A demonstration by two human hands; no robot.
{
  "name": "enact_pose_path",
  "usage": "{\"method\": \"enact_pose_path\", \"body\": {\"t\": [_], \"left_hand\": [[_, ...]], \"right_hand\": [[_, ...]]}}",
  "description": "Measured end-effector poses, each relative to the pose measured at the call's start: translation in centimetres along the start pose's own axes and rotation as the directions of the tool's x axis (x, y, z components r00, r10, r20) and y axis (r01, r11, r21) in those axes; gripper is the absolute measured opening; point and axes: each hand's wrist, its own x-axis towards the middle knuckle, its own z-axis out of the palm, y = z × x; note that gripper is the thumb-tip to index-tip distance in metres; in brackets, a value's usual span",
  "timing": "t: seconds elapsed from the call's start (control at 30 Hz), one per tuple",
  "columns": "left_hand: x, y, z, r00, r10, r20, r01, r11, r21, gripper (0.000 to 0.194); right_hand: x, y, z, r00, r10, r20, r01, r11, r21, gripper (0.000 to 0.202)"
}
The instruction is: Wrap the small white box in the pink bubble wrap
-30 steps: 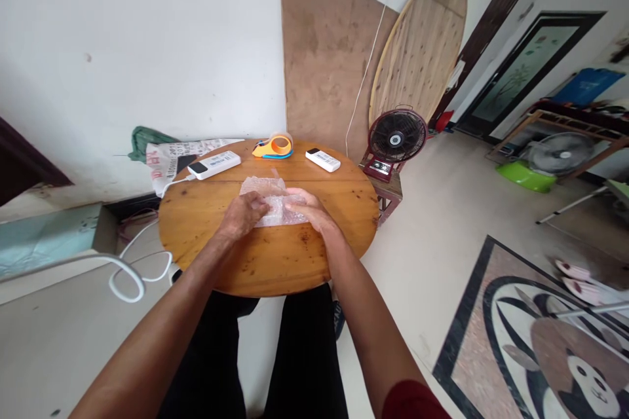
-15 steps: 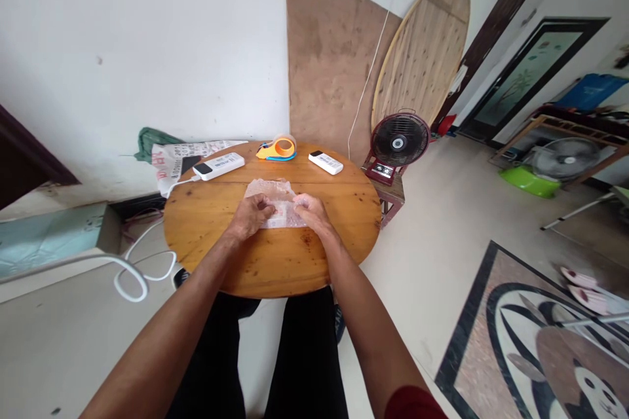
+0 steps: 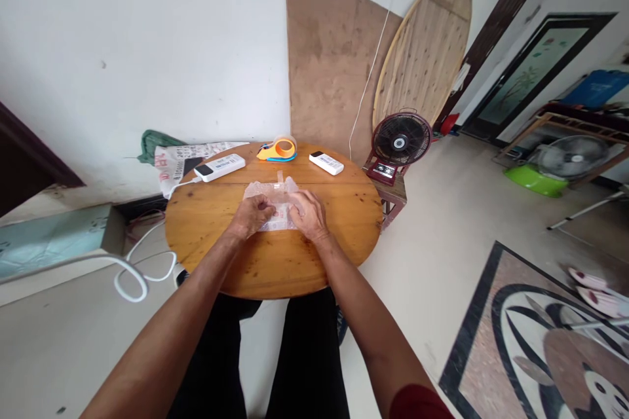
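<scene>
Seemingly, left fingers pinch bubble wrap.

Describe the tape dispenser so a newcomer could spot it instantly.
Look for the wooden table in front of the flat brown board. Beyond the bubble wrap, between a white device on a cable and a smaller white one, sits the tape dispenser. Unlike its white neighbours, it is bright orange and blue.
</scene>
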Motion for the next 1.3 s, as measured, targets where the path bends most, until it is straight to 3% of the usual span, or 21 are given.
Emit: {"method": "enact_pose_path", "body": {"t": [0.1, 0.23, 0.53, 0.73, 0.9, 1.03, 1.2, 1.3], "left_hand": [[-0.1, 0.5, -0.2, 1.0, 0.004, 0.018, -0.005, 0.999, 0.032, 0.021], [0.1, 0.8, -0.4, 1.0, 0.021, 0.018, -0.022, 0.995, 0.094, 0.02], [0.1, 0.6, -0.4, 1.0, 0.012, 0.012, -0.015, 0.978, 0.209, 0.023], [-0.6, -0.2, -2.6, 0.996, 0.001, -0.092, 0.03, 0.942, 0.336, 0.033], [-2.3, -2.1, -5.0, 0.98, -0.113, -0.166, 0.174, 0.894, 0.413, 0.049], [-3.0, -2.7, -5.6, 0.955, -0.235, -0.183, 0.291, 0.863, 0.412, 0.058], [-2.5, -1.6, -5.0, 0.908, -0.41, -0.081, 0.416, 0.867, 0.275, 0.074], [-2.2, -1.2, -4.4, 0.923, -0.385, -0.003, 0.376, 0.901, 0.214, 0.059]], "right_hand": [[-0.1, -0.8, -0.3, 0.986, -0.149, 0.067, 0.153, 0.986, -0.057, 0.023], [-0.2, -1.2, 0.0, 0.965, -0.226, 0.132, 0.236, 0.97, -0.065, 0.019], [-0.3, -1.1, 0.0, 0.967, -0.206, 0.153, 0.215, 0.976, -0.045, 0.022], [-0.5, -1.1, 0.2, 0.971, -0.195, 0.141, 0.202, 0.978, -0.043, 0.024], [-0.5, -0.8, 0.6, 0.97, -0.206, 0.13, 0.213, 0.976, -0.04, 0.022], [-0.5, -0.8, 0.6, 0.969, -0.209, 0.129, 0.216, 0.976, -0.04, 0.022], [-0.5, -1.1, 0.4, 0.971, -0.199, 0.13, 0.207, 0.977, -0.05, 0.023], [-0.5, -1.2, 0.3, 0.972, -0.197, 0.128, 0.205, 0.977, -0.053, 0.024]]}}
